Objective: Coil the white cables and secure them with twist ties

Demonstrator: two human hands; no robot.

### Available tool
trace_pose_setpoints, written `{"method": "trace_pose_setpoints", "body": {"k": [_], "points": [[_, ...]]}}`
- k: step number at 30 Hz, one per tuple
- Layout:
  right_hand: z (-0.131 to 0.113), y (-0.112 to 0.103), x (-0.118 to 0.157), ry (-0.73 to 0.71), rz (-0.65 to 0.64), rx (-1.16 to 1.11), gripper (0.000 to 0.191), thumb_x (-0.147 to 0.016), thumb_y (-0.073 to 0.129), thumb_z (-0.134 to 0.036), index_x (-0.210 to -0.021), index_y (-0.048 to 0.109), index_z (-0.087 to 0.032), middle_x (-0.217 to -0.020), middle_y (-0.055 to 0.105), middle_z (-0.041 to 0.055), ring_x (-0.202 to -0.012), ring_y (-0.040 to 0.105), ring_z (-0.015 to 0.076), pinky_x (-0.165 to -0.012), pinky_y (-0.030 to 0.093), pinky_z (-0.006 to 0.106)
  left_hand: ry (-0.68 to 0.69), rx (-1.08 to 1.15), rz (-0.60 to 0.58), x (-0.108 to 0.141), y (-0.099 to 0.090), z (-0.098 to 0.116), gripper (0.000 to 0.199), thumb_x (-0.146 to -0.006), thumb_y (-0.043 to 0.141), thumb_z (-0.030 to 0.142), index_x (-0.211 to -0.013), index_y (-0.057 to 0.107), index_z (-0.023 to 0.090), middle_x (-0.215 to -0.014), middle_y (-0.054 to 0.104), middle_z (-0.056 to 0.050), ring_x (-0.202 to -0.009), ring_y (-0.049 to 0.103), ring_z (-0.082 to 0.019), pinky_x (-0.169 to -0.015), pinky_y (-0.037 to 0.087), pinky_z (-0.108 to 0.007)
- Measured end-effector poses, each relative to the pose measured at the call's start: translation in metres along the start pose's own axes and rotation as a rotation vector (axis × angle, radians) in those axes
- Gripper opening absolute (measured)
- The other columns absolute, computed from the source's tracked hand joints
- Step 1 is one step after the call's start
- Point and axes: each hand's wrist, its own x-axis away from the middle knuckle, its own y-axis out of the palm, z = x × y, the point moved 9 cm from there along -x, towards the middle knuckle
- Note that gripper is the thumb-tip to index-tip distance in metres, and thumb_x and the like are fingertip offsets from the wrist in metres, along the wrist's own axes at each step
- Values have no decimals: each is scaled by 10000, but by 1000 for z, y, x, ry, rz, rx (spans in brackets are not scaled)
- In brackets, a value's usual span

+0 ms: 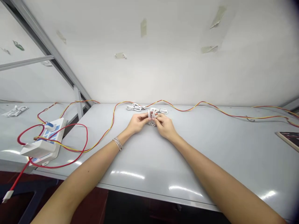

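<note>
Near the back of the grey tabletop (144, 149), a coiled white cable (152, 113) stands upright between my two hands. My left hand (138, 122) pinches its left side with thumb and fingers. From the right, my right hand (165, 125) grips the same coil, thumb and fingertips pressed together close to the other thumb. Just behind on the left lies a white cable bundle (135, 107) with a dark tie round its middle. Another tied white bundle (162, 111) rests right behind my right hand, partly hidden.
A power strip (56, 133) with red and yellow wires looping around it sits at the left. A red and yellow wire (216, 107) runs along the back wall. One more white bundle (16, 111) lies far left. A dark wood-edged board (289, 139) is at the right.
</note>
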Motion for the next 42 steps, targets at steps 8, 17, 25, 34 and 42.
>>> {"method": "trace_pose_setpoints", "body": {"k": [8,17,25,34,42], "points": [[2,13,0,-41,-122,77,237,-914,414,-263,-722,534,-192,-899,553,91,-829,539,192,-794,492,363,-14,-170,15,2,-3,-4,263,-796,729,360,-927,787,140,-999,746,-100,-967,662,-233,-932,507,-369],[30,-1,7,390,61,-401,557,-692,765,-403,-1185,699,-152,-729,706,22,-644,606,163,-700,537,353,-40,-207,-17,5,5,1,345,-828,683,475,-848,782,145,-834,720,-67,-826,625,-188,-813,492,-307],[21,2,8,487,16,-521,518,-610,835,-439,-1018,730,-139,-606,640,-4,-457,513,116,-467,447,278,-85,-3,-174,8,14,6,374,-889,627,473,-964,762,133,-957,726,-89,-945,634,-204,-927,459,-325],[17,5,7,427,-84,-505,398,-609,839,-463,-814,667,-169,-606,589,-14,-510,486,108,-482,382,257,-323,139,-266,15,13,-16,355,-821,719,460,-954,775,136,-906,741,-103,-832,648,-176,-845,495,-326],[7,7,6,393,-103,-530,389,-574,847,-403,-837,667,-179,-761,682,20,-616,603,158,-529,436,277,-322,79,-208,14,9,-8,364,-755,760,469,-783,754,106,-648,644,-45,-607,517,-121,-632,411,-284]]}}
